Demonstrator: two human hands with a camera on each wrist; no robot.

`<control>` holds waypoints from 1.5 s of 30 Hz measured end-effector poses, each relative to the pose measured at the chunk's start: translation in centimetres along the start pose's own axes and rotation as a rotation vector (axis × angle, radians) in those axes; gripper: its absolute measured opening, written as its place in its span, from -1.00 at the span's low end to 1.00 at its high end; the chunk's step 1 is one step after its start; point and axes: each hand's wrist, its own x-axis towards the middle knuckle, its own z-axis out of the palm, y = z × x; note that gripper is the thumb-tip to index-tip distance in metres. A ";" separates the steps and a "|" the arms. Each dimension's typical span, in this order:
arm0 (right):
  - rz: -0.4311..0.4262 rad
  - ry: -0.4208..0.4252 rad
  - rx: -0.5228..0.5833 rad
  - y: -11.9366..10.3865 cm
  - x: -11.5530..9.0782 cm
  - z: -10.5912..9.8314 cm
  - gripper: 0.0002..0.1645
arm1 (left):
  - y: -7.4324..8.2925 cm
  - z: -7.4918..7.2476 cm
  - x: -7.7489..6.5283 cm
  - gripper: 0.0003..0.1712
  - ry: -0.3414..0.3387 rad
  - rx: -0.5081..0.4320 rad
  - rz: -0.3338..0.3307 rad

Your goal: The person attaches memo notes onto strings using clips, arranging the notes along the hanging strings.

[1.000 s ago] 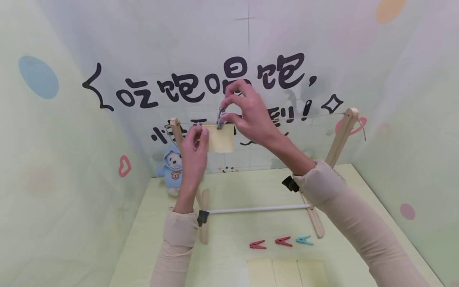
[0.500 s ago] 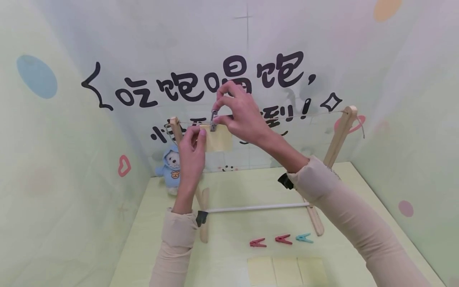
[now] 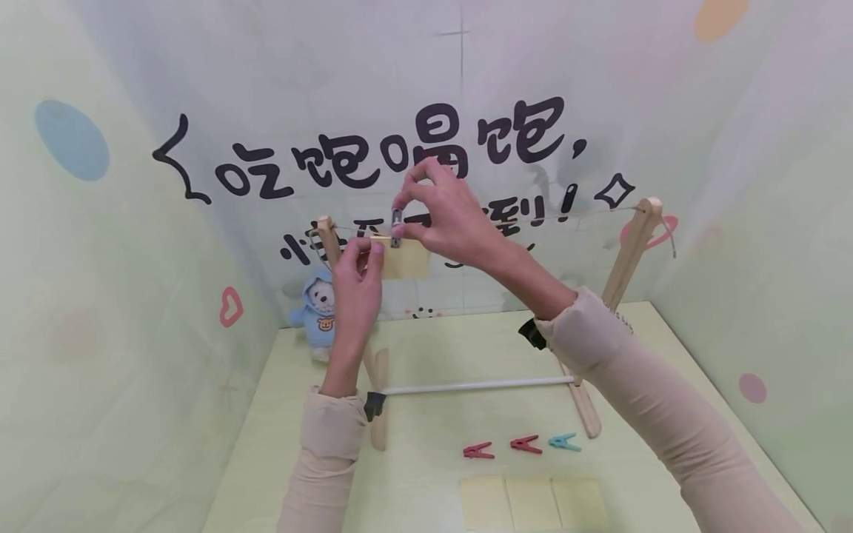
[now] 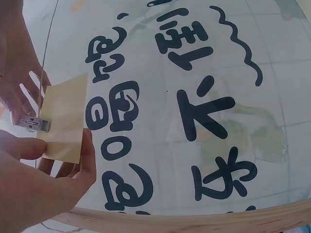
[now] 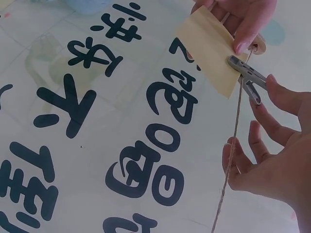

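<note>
A small yellow paper sheet (image 3: 408,262) is at the twine line (image 5: 235,126), pinched near its left end by my left hand (image 3: 357,285). On its upper edge sits a grey clothespin (image 5: 247,73), whose nose overlaps the sheet beside the twine. My right hand (image 3: 453,215) holds the clothespin's handles between thumb and index finger, the other fingers loosely bent near the twine. In the left wrist view the left thumb lies on the front of the sheet, with fingers behind it. Whether the clothespin bites the twine too, I cannot tell.
Wooden posts (image 3: 629,255) carry the twine, joined lower down by a white rod (image 3: 480,386). On the table lie red clothespins (image 3: 526,443), a blue clothespin (image 3: 565,442) and several yellow sheets (image 3: 532,505). A plush toy (image 3: 320,314) in blue stands at the back left.
The right hand and clothespin have shifted left along the sheet's top edge, and the clothespin stands more upright. The sheet and left hand have moved slightly left.
</note>
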 end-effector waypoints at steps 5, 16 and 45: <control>-0.028 -0.007 0.037 0.8 -0.5 -0.2 -0.52 | -0.3 0.2 -0.1 -0.76 0.012 0.002 -0.013; -0.100 0.180 0.146 1.9 -7.0 -2.4 -0.75 | -0.7 0.6 -0.3 -0.74 0.017 -0.045 -0.060; 0.074 0.124 0.160 9.0 -27.1 2.9 -0.54 | -7.9 0.5 -6.1 -0.67 -0.191 0.047 -0.017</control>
